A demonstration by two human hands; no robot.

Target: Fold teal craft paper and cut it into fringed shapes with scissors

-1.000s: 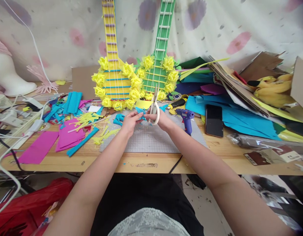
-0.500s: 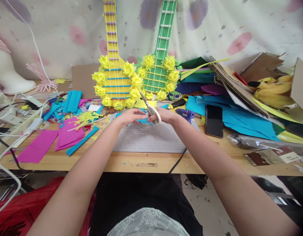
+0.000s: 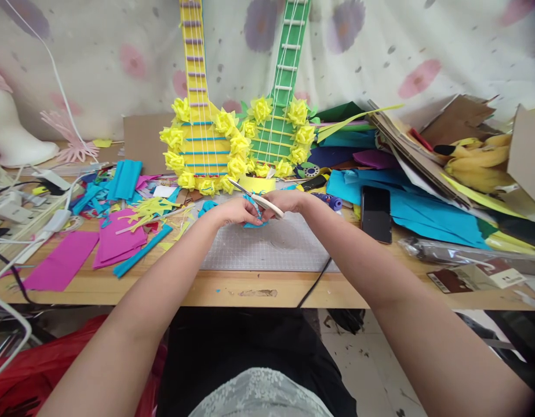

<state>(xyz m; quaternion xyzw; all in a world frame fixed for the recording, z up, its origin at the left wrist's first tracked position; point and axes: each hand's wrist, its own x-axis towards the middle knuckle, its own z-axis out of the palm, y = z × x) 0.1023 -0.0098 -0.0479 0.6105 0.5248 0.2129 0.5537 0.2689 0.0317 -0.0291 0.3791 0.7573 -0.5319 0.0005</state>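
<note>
My right hand (image 3: 287, 201) is closed around white-handled scissors (image 3: 270, 207), whose blades point up and to the left. Thumb and fingers together, my left hand (image 3: 237, 211) pinches a piece of blue paper (image 3: 253, 223) that shows between the two hands. Both hands meet over the grey cutting mat (image 3: 267, 249). More blue paper (image 3: 207, 206) lies just behind my left wrist. Whether the blades touch the held paper, I cannot tell.
Yellow and green paper guitars (image 3: 206, 145) with yellow flowers stand behind. Left lie pink sheets (image 3: 119, 237) and cables (image 3: 54, 226). To the right are a phone (image 3: 376, 214), a purple glue gun (image 3: 332, 201), blue sheets (image 3: 436, 217) and stacked cardboard (image 3: 424, 156).
The scissors have swung from a steep angle to a flatter one, blades toward the left. My left hand has moved right and closed on the blue paper.
</note>
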